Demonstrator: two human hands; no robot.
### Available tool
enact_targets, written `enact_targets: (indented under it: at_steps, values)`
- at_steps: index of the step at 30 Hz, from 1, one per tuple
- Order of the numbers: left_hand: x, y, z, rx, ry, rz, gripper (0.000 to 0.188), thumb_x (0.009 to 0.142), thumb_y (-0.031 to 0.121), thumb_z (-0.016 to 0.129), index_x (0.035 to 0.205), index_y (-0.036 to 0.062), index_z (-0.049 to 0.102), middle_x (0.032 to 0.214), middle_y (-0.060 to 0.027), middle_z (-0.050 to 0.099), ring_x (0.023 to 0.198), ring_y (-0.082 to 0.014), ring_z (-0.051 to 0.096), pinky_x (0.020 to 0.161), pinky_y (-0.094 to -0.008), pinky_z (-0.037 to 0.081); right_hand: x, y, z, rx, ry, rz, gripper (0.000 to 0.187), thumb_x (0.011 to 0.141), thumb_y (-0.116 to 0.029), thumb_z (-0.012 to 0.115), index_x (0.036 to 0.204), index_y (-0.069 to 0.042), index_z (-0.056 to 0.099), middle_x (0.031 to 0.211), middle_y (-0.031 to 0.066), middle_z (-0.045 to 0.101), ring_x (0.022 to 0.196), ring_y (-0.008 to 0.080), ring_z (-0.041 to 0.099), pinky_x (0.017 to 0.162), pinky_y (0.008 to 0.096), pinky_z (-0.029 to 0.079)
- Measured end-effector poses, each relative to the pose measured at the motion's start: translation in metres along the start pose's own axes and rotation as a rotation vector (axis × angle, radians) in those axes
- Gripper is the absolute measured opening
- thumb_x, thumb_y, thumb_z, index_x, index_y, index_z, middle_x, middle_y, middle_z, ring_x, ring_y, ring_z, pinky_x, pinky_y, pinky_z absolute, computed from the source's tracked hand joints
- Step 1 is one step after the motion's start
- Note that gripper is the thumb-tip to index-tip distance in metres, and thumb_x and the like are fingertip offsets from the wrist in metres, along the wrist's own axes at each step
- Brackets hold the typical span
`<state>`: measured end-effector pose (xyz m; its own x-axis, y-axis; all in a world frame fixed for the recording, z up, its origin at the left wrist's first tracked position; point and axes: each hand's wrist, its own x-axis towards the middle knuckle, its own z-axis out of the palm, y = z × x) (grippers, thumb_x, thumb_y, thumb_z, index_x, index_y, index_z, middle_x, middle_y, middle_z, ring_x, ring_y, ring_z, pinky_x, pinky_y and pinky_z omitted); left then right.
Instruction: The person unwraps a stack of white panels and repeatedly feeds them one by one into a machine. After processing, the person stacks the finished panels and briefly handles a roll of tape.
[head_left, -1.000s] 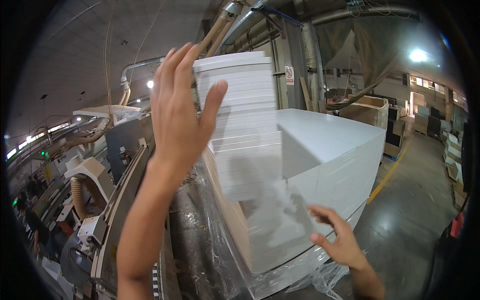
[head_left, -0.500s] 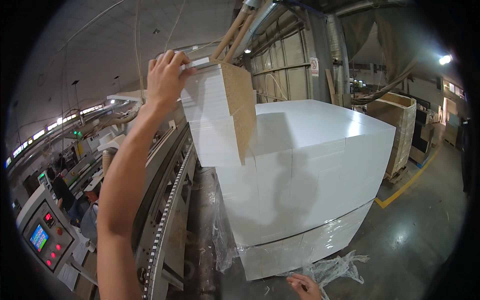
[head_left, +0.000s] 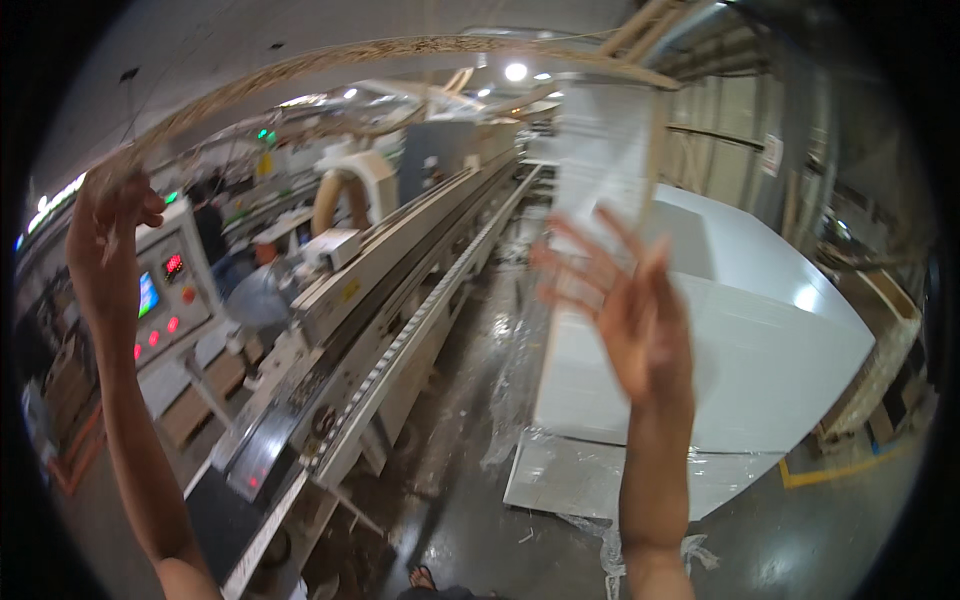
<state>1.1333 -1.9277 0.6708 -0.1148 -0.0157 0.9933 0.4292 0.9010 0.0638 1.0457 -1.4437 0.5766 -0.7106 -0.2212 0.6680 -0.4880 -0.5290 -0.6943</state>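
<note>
A long, narrow chipboard panel (head_left: 400, 48) with a raw brown edge arches across the top of the head view. Its left end is in my left hand (head_left: 112, 215), whose fingers curl up around it. The panel's other end lies over the top of an upright stack of white boards (head_left: 603, 140). My right hand (head_left: 645, 325) is raised in front of the boards, fingers spread and blurred by motion, with nothing in it. Behind it stands a large block of white panels (head_left: 770, 360), partly wrapped in clear film.
A long machine bed with a toothed track (head_left: 400, 345) runs along the left. Its control panel (head_left: 165, 285) with a lit screen stands near my left forearm. Loose plastic film (head_left: 612, 550) lies on the floor. Another person (head_left: 208, 225) is farther back at left.
My left hand has moved left and down, swinging the panel's end away from the stack. My right hand has risen from the lower edge and spread open. The view has turned left.
</note>
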Motion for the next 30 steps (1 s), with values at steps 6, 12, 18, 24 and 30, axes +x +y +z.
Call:
enact_targets:
  at_steps: [6, 12, 18, 24, 30]
  values:
    - [-0.226, -0.003, -0.138, -0.504, -0.121, -0.522, 0.077, 0.098, 0.056, 0.063, 0.146, -0.0043, 0.056, 0.151, -0.0184, 0.056, 0.141, -0.0285, 0.052, 0.120, -0.0431, 0.040, 0.013, 0.046, 0.084, -0.004, -0.021, -0.019, 0.078, 0.103, -0.053, 0.058, 0.146, 0.009, 0.038, 0.137, 0.0304, 0.056, 0.125, 0.0395, 0.062, 0.105, 0.0591, 0.054]
    - [-0.425, 0.049, -0.211, -0.396, 0.038, -1.356, 0.037, 0.097, 0.037, 0.073, 0.109, 0.0035, 0.067, 0.104, -0.0035, 0.066, 0.097, -0.0120, 0.062, 0.089, -0.0270, 0.048, -0.133, 0.247, 0.151, 0.180, 0.095, 0.471, 0.032, 0.100, -0.018, 0.066, 0.124, 0.002, 0.058, 0.120, 0.0157, 0.066, 0.113, 0.0235, 0.069, 0.089, 0.0437, 0.064]
    - [-0.539, 0.014, -0.249, -0.391, 0.217, -1.562, 0.060, 0.098, 0.006, 0.070, 0.149, 0.0033, 0.039, 0.127, -0.0169, 0.069, 0.106, -0.0181, 0.067, 0.095, -0.0300, 0.051, -0.202, 0.470, 0.203, 0.283, 0.203, 1.109, 0.035, 0.095, -0.004, 0.060, 0.130, -0.003, 0.058, 0.120, 0.0110, 0.066, 0.114, 0.0282, 0.067, 0.094, 0.0548, 0.057]
    - [-0.616, -0.038, -0.261, -0.190, 0.348, -1.718, 0.059, 0.103, 0.017, 0.067, 0.151, 0.0048, 0.036, 0.125, -0.0161, 0.069, 0.096, -0.0210, 0.070, 0.055, -0.0329, 0.058, -0.200, 0.603, 0.263, 0.074, 0.039, 1.300, 0.033, 0.096, -0.005, 0.066, 0.124, -0.002, 0.048, 0.117, 0.0133, 0.061, 0.102, 0.0246, 0.067, 0.078, 0.0454, 0.065]
    - [-0.658, -0.097, -0.244, -0.203, 0.346, -1.638, 0.048, 0.104, 0.017, 0.065, 0.142, 0.0005, 0.040, 0.135, -0.0183, 0.062, 0.103, -0.0222, 0.069, 0.061, -0.0324, 0.061, -0.168, 0.655, 0.302, -0.165, 0.041, 1.304, 0.088, 0.089, 0.007, 0.071, 0.152, -0.008, 0.012, 0.133, 0.0210, 0.052, 0.106, 0.0298, 0.066, 0.087, 0.0458, 0.064]
